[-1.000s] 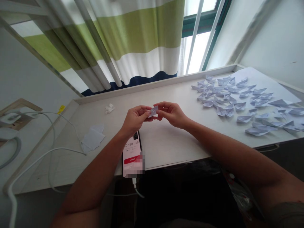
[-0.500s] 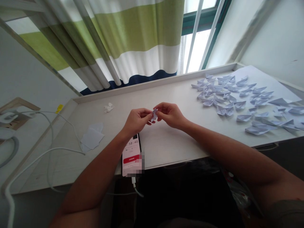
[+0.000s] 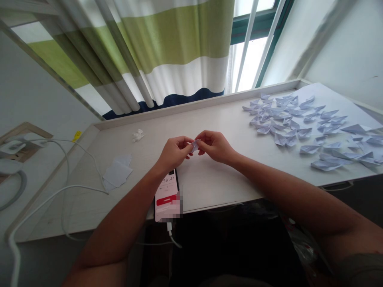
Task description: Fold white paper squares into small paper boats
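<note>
Between my two hands, above the middle of the white desk, is a small folded piece of white paper (image 3: 195, 145). My left hand (image 3: 175, 152) pinches its left side between thumb and fingers. On its right side my right hand (image 3: 216, 146) has thumb and fingers closed on it too. The fingers partly hide the paper, so its exact folded shape is unclear. Many folded paper boats (image 3: 284, 119) sit in a group at the right of the desk. Flat sheets of paper (image 3: 118, 172) lie overlapping to the left of my left hand.
A phone (image 3: 166, 199) with a lit screen and a plugged-in cable lies at the desk's front edge, below my left wrist. Crumpled white paper (image 3: 138, 135) rests at the back left. White cables (image 3: 60, 195) cross the left side. A curtain (image 3: 173, 36) hangs behind the desk (image 3: 227, 179).
The folded paper has turned from nearly upright to a flatter slant between my fingers, and my fingertips have come closer together. The view has shifted slightly.
</note>
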Motion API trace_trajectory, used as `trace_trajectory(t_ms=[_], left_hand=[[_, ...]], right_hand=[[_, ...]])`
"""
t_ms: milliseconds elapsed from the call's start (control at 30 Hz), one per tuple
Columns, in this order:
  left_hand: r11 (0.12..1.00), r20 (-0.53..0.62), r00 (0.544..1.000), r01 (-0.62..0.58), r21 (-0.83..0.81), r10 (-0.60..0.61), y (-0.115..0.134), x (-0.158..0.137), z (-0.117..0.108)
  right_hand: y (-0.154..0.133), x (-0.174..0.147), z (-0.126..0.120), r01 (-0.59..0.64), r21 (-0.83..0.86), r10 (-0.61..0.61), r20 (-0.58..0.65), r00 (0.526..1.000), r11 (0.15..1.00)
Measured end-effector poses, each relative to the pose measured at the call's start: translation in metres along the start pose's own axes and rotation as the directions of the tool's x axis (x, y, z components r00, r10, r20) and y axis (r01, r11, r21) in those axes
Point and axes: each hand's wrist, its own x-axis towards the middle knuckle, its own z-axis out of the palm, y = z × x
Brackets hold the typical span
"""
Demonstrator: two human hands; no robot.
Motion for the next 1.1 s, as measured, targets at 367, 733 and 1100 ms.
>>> trace_trajectory(t_ms=[367, 733, 1100], left_hand=[[0.997, 0.038, 0.997, 0.071, 0.010, -0.072, -0.003, 0.002, -0.006], [0.898, 0.105, 0.946, -0.323, 0.299, 0.306, 0.000, 0.002, -0.012], [0.942, 0.043, 0.962, -0.273, 0.197, 0.269, 0.002, 0.004, -0.014]], right_hand=[[-0.002, 0.000, -0.003, 0.003, -0.039, -0.002, 0.039, 0.999, 0.999], [-0.004, 0.011, -0.011, -0.207, 0.172, 0.234, -0.154, 0.960, 0.963], [-0.005, 0.006, -0.021, 0.312, -0.195, -0.331, -0.069, 0.941, 0.930]])
